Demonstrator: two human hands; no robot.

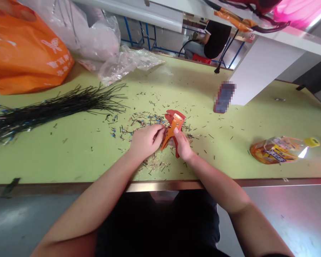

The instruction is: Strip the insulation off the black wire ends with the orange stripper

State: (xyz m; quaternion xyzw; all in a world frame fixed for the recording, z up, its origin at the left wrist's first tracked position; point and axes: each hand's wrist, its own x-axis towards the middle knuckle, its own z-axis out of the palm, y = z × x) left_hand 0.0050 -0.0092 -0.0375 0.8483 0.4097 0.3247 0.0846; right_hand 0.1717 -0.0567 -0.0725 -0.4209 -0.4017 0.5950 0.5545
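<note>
My right hand [183, 144] is closed round the handles of an orange and red wire stripper [176, 123], its jaws pointing away from me. Close against the tool's left side, my left hand [147, 140] has its fingers curled in a pinch; whatever they grip is hidden. Short cut bits of black wire [139, 121], some with blue pieces among them, lie scattered under and around both hands. Left of them stretches a long bundle of thin black wires [61, 107], loose ends fanned toward the middle of the table.
An orange bag [26, 53] and crumpled clear plastic [128, 62] occupy the table's back left. On the right are a phone-like pixelated object [224, 97], a white post [259, 67] and a bottle of orange drink [279, 150]. Beyond the table sits another person [216, 37].
</note>
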